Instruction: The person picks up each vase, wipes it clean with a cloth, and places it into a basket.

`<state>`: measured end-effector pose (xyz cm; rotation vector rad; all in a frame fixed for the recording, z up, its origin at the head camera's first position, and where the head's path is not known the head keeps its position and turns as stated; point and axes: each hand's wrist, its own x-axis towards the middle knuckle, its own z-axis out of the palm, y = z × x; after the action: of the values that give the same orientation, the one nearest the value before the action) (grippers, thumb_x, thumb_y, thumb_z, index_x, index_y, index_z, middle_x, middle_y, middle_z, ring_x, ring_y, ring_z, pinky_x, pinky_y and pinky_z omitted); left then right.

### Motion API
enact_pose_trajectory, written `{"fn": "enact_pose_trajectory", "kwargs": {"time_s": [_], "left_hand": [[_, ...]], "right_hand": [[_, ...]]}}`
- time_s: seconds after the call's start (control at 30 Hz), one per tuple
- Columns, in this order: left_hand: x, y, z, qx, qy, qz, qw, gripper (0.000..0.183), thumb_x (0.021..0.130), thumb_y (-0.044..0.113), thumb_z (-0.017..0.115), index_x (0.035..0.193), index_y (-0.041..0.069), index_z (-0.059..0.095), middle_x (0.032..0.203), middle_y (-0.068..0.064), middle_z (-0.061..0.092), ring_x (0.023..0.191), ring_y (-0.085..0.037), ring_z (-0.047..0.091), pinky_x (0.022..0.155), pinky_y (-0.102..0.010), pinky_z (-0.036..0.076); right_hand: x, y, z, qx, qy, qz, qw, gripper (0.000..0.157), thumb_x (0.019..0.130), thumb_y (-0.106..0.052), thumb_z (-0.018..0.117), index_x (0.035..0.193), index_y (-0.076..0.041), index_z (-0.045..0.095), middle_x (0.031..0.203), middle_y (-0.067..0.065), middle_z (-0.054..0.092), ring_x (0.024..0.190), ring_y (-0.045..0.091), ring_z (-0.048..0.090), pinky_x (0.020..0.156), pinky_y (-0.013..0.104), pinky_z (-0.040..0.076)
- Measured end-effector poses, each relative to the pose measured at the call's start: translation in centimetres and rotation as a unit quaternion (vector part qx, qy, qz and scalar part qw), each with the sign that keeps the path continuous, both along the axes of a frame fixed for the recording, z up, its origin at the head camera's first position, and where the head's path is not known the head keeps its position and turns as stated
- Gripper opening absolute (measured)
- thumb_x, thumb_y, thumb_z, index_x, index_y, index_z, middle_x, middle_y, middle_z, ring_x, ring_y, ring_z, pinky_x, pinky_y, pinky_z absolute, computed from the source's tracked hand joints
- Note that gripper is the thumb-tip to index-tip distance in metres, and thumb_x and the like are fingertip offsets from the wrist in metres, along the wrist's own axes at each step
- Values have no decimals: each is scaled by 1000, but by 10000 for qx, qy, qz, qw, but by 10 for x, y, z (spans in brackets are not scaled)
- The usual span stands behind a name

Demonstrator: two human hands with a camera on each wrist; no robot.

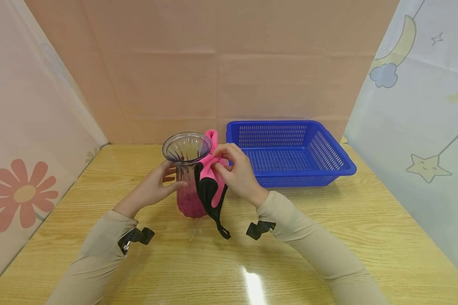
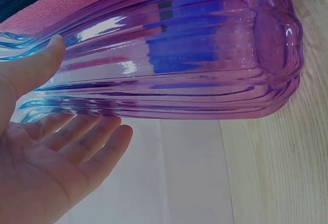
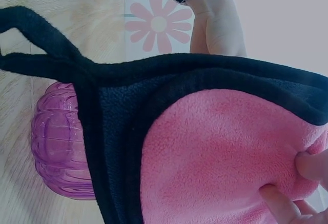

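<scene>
1. My left grip [image 1: 158, 186] holds the glass vase [image 1: 188, 201] between thumb and fingers, thumb on its near side.
2. My right grip [image 1: 238, 171] pinches the pink-and-black cloth [image 1: 215, 184] just right of the vase's rim [image 1: 186, 162].
3. The vase is left of centre, mouth up, its lower part pink.
4. The cloth hangs along the vase's right side, its black loop [image 3: 36, 66] at the near end.
5. The blue basket [image 1: 294, 173] sits far right on the table [image 1: 175, 267].

Bright, soft light; white glare on table [image 1: 168, 262], vase [image 2: 200, 55]; wrist views hazy.
</scene>
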<state>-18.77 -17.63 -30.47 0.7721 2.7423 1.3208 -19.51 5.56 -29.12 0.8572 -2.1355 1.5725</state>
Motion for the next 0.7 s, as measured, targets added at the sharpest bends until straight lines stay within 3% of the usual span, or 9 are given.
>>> {"fn": "enact_pose_trajectory", "kwargs": {"time_s": [0.3,0.57,0.7], "left_hand": [[0,0,0,30,9,-16,10000,68,88,9,63,143,-3,24,140,-28,39,127,-46,42,102,-56,41],[-2,1,-1,44,96,-5,9999,67,86,6,64,141,-5,26,139,-29,40,126,-47,43,101,-56,43],[-2,1,-1,29,90,3,10000,68,86,7,64,141,-5,26,139,-29,40,127,-47,43,101,-56,42]], "right_hand": [[-3,-4,-6,225,62,-58,9997,14,82,6,62,94,1,57,104,18,56,99,30,65,73,30,60],[-4,-7,-11,655,285,-117,9974,14,81,5,64,93,0,57,98,17,58,96,29,62,79,41,59],[-3,-7,-10,943,405,-122,9946,12,83,3,63,92,-2,58,98,14,60,92,25,58,79,41,59]]}}
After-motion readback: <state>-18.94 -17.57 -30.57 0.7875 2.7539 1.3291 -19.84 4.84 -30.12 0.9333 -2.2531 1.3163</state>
